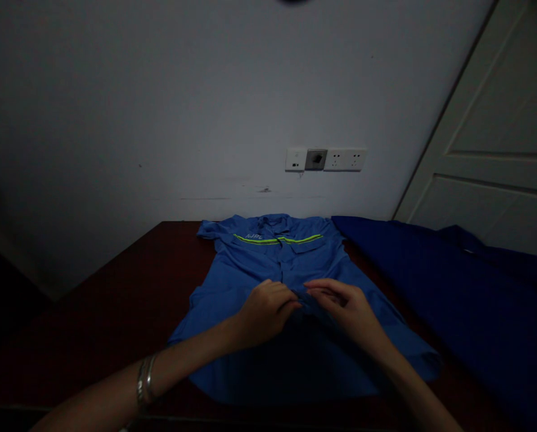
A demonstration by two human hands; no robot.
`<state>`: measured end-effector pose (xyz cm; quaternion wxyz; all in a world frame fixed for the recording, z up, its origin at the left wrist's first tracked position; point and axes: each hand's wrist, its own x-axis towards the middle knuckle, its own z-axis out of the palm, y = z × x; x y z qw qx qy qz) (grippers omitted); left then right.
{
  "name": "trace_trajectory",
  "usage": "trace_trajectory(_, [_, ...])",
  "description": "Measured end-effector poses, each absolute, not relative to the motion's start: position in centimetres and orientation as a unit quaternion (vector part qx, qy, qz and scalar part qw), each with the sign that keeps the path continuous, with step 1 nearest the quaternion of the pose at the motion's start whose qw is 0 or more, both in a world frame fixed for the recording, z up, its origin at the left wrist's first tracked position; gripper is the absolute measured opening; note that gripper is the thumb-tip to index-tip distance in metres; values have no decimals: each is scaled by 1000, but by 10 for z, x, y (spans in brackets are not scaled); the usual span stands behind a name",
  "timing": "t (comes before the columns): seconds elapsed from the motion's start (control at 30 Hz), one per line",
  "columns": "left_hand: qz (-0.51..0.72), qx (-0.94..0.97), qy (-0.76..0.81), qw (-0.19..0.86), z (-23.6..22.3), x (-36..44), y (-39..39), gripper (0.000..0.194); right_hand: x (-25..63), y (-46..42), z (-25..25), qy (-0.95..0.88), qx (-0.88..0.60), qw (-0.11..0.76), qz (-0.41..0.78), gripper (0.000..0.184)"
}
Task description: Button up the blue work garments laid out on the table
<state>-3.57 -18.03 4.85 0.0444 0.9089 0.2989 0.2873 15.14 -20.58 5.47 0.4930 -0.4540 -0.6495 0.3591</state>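
A blue short-sleeved work shirt (250,273) lies front up on the dark red table, its collar toward the wall. Yellow-green stripes and white lettering cross its chest. My left hand (268,309), with silver bangles on the wrist, is closed on the shirt's front placket at mid-length. Just to the right, my right hand (340,300) has thumb and fingers curved together at the same strip of cloth. Between the hands the fabric is bunched and slightly raised. Any button there is too dark to make out.
A darker blue garment or cloth (412,276) covers the right side of the table (160,270). Behind stands a pale wall with a row of sockets (326,159). A panelled white door (488,138) is at the right. The light is dim.
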Motion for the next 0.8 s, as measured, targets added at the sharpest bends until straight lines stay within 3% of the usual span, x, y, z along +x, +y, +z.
trace_trajectory(0.2, [299,907,292,57,48,-37,-182,17,151,-205,55,-666,-439,477,369,22])
trace_trajectory(0.37, [314,888,323,97,47,-36,-183,14,149,-208,56,-700,-440,471,307,16])
trace_trajectory(0.8, [336,796,373,338,54,-32,-183,17,149,-207,48,-812,-372,442,86,18])
